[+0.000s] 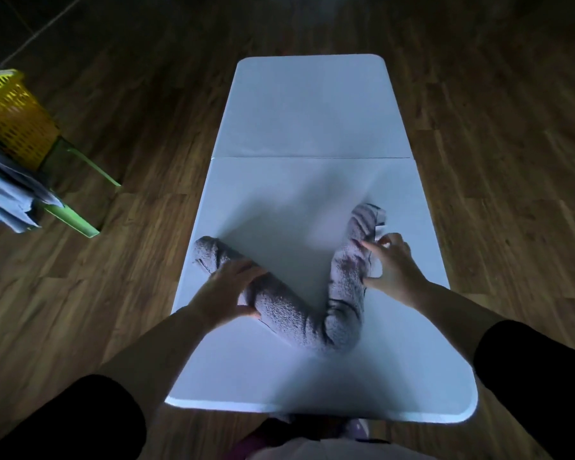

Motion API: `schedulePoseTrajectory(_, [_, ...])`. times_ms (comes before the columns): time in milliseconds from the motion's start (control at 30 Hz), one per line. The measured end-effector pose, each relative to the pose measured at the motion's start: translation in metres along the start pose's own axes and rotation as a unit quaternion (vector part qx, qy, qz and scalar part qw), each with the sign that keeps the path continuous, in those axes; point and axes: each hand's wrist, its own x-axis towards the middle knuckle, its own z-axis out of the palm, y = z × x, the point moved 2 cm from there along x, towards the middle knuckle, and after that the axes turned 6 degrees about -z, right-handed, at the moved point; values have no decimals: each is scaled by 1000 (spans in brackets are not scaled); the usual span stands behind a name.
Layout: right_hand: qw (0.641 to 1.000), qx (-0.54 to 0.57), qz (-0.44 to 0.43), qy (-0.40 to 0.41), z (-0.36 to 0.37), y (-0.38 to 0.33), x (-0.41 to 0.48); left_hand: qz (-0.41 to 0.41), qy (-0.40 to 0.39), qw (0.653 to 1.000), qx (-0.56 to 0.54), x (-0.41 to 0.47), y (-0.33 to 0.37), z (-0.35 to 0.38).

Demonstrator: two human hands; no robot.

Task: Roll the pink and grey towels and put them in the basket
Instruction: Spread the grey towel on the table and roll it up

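As the grey towel stands now: the grey terry-cloth towel [299, 313] is wound into a long, thick roll, bent into a V on the white folding tabletop [312, 111]. Its elbow is toward the near edge and its two ends point away.
Left grip: the left grip [229, 293] is curled over the left limb of the roll, with fingers across the top and thumb on the near side, clamping the cloth.
Right grip: the right grip [392, 260] has its fingers bent against the outer side of the right limb, pinching the cloth there. A loose pale corner shows just beyond the fingers.
Step in hand: rolling the grey towel looks finished. The hands seem to be gathering the bent roll for lifting — a judgement only.
Basket: the yellow perforated plastic basket [14, 111] stands well apart at the far left, off the tabletop, seemingly on a pale green frame [77, 220]. A blue-grey cloth [4, 197] hangs beside it.
Pink towel: not plainly in view, so I cannot tell where it lies.
Next move calls for: bringing the two limbs together so the roll does not unwind, then carrying it leftward over the wooden floor [478, 94] to the basket — likely a long reach.
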Motion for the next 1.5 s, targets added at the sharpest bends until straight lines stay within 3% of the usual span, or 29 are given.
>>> schedulePoseTrajectory(133, [988,110,93,-59,4,3,7,-162,16,985,60,2,-44,-20])
schedulePoseTrajectory(300, [971,176,138,-88,8,-1,21,-162,-31,986,3,11,-53,-16])
schedulePoseTrajectory(567, [971,169,45,-161,23,-34,44,-176,-26,984,-5,0,-10,-3])
schedulePoseTrajectory(700, [963,114,-41,-239,41,-72,61,-209,6,978,-7,-9,14,11])
schedulePoseTrajectory(933, [938,13,-98,-333,58,-117,71,-238,-7,971,-12,-41,21,23])
schedulePoseTrajectory(1100, [930,-16,-115,-348,54,-130,62,-104,7,992,73,-43,5,9])
schedulePoseTrajectory(1233, [928,15,-100,-359,59,-145,46,-56,-84,984,148,-32,-5,3])
schedulePoseTrajectory(1400, [964,68,-49,-251,49,-131,28,-76,-71,979,175,-36,2,4])
schedulePoseTrajectory(1500, [973,-19,-66,-221,33,-104,20,-139,-41,976,162,-47,14,14])
